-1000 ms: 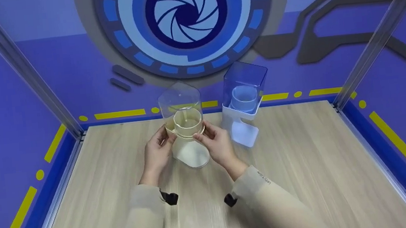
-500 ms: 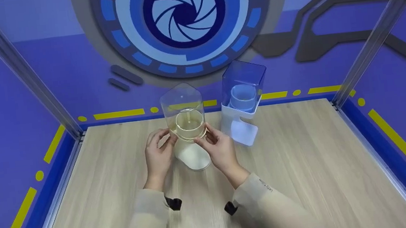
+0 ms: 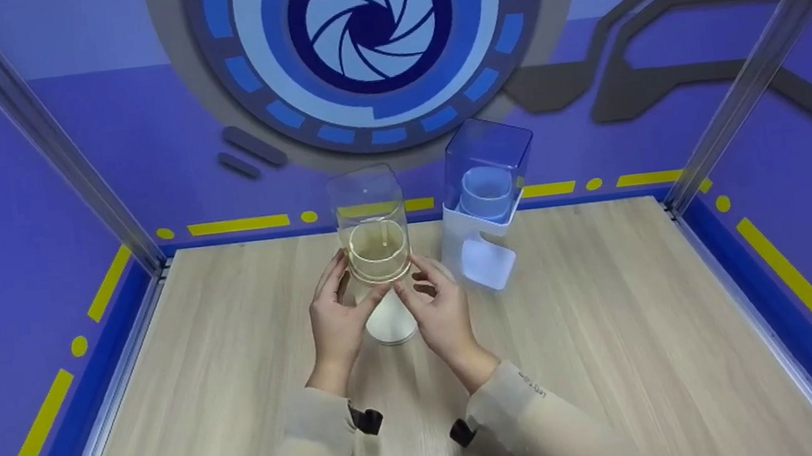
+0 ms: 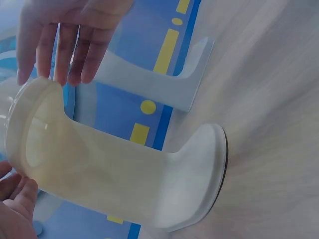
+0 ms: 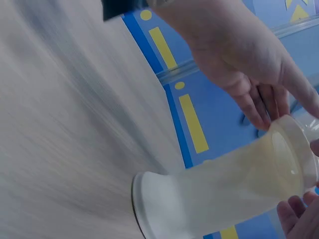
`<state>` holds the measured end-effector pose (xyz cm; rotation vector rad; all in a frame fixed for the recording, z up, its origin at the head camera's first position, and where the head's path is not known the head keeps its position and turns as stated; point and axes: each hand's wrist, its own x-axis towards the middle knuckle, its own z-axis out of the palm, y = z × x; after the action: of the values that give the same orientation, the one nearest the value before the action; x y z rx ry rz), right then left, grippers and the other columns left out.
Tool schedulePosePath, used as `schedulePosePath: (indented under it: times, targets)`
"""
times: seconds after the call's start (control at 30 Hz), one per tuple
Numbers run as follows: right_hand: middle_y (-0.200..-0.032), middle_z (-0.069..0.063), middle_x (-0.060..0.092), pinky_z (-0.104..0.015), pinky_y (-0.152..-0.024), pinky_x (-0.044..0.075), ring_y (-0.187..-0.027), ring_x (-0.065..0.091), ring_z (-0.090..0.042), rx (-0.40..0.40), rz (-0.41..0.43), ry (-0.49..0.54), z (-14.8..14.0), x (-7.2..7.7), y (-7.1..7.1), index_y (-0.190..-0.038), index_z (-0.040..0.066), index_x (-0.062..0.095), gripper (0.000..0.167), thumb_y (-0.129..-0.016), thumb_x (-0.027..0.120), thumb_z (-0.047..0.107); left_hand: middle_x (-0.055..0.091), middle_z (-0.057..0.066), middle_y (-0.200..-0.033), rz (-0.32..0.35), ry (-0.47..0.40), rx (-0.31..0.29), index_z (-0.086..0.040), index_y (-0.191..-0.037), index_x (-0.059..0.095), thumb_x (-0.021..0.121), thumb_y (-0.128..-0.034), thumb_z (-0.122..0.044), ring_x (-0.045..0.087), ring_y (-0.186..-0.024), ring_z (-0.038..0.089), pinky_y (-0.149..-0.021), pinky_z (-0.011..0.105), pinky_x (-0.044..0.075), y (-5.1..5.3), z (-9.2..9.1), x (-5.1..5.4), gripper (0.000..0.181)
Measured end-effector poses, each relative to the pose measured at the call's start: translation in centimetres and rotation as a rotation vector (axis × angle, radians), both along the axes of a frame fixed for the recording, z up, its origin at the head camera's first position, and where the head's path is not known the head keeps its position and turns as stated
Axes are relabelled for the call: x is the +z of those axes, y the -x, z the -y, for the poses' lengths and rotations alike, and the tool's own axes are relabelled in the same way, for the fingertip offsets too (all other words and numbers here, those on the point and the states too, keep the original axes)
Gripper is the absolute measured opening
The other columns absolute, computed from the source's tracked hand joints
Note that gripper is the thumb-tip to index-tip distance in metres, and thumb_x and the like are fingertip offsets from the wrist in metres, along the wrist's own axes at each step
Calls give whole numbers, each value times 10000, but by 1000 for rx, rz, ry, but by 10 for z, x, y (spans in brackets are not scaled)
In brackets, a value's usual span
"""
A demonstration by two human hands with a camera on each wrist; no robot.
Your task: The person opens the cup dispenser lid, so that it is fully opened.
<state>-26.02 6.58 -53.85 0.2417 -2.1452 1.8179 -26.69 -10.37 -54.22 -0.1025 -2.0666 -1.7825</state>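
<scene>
A cream stand with a round ring holder and a clear box-like cover stands upright on the table, its rounded base towards me. My left hand holds the ring from the left, fingers along its side and thumb at the front. From the right, my right hand holds the same ring, its thumb close to the left thumb. In the left wrist view, the right hand has rather straight fingers with tips at the ring's edge. The right wrist view shows the left hand with its thumb along the ring.
Just right of the cream stand is a similar bluish-white stand with a tinted clear cover. Behind both rises a blue printed wall. Metal posts edge the wooden table at its back corners.
The cream stand has turned so that its base points straight towards me. My left hand has moved right, closer to the right hand. The bluish-white stand stays put.
</scene>
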Motion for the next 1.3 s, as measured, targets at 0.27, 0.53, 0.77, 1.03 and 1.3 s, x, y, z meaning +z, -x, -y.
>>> schedulePosePath:
  times: [0.27,0.53,0.77,1.03,1.3]
  targets:
    - [-1432,-171,643,-592,-1157,606,-1382,613,-371,45,-34,8,13,-6,-22,-1539,18,667,485,-1056,705,41,561,175,-1714,3,84,105,-48,-1666,536,1067,-782,-330,542,-1608,373,-1354,521,455,0,-8,2,1069]
    - [-1485,-166,652,-558,-1149,610,-1417,613,-358,60,-37,3,18,-8,-30,-1499,32,681,456,-1044,686,12,705,152,-1514,-18,96,209,-57,-1541,639,1103,-712,-360,659,-1475,332,-1284,513,528,2,-11,1,997]
    - [-1510,-212,655,-569,-1179,583,-1456,588,-399,63,20,63,12,-9,-27,-1488,-26,634,434,-1055,656,-13,720,165,-1483,-13,92,190,-45,-1506,669,1095,-735,-360,678,-1456,356,-1268,511,550,4,-7,0,936]
    - [-1538,-240,630,-406,-1142,571,-1457,576,-396,29,75,120,4,-9,-12,-1499,-56,584,453,-1058,644,30,713,121,-1512,47,103,83,-84,-1532,666,1072,-769,-403,682,-1465,317,-1283,471,546,5,6,4,922]
    - [-1797,-228,402,-573,-1316,456,-1584,492,-442,37,77,164,-11,-6,2,-1723,-7,395,645,-1138,617,150,752,65,-1466,59,110,-114,-134,-1511,706,1074,-775,-353,704,-1417,279,-1259,447,568,6,19,7,852]
